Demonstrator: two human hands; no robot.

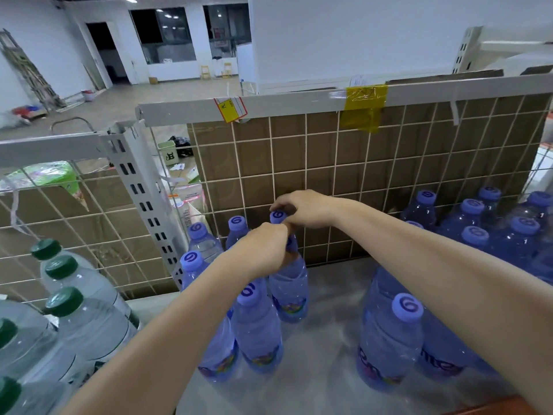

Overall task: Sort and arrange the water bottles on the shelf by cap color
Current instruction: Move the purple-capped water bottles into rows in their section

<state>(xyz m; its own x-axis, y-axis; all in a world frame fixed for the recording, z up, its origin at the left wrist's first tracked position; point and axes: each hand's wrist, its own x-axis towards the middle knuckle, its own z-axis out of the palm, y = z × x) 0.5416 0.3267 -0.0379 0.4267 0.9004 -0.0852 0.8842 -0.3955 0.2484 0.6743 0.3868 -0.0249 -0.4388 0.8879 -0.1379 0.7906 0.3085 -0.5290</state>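
Left hand (263,250) grips a purple-capped bottle (288,292) by its neck, likely to steady it | right hand (302,211), just beyond, pinches another purple cap (277,216) | green-capped bottles (64,301) well left, already apart by color.

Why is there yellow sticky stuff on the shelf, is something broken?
Maybe just untidy. A crinkled yellow tape patch is stuck over the shelf's top rail, and a red-edged label beside it hangs crooked. No break shows. The purple-capped bottles and green-capped bottles all stand upright, nothing spilled.
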